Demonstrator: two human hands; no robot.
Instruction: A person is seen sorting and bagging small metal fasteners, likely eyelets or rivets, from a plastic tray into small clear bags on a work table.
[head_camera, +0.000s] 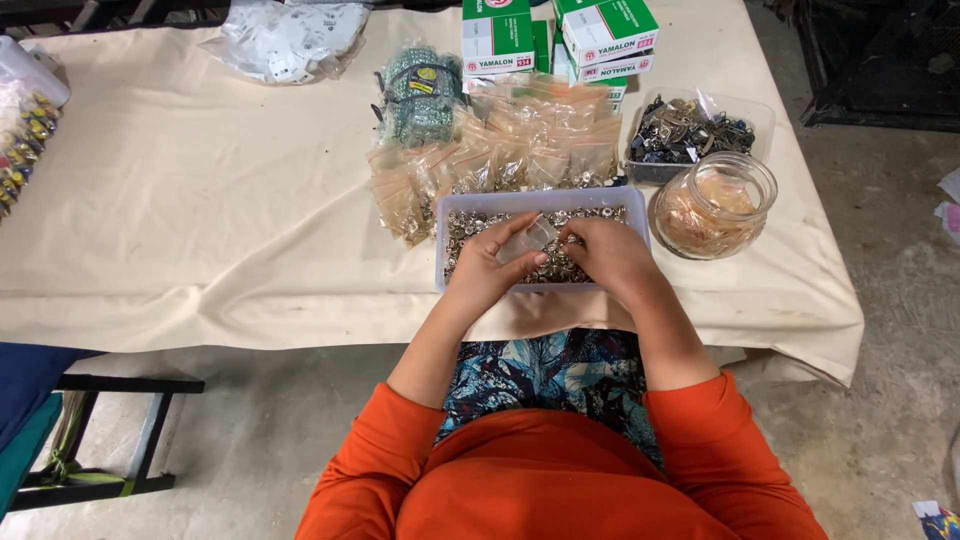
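While left hand (487, 262) fingers pinch a small clear bag (527, 240), right hand (600, 250) fingers curl inside the tray's rim (441, 240).

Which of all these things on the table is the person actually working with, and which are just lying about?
In use:
left hand
right hand
small clear bag held between both hands
clear tray of small metal pieces

Lying about:
pile of filled bags
glass jar
green and white boxes
tub of dark metal parts
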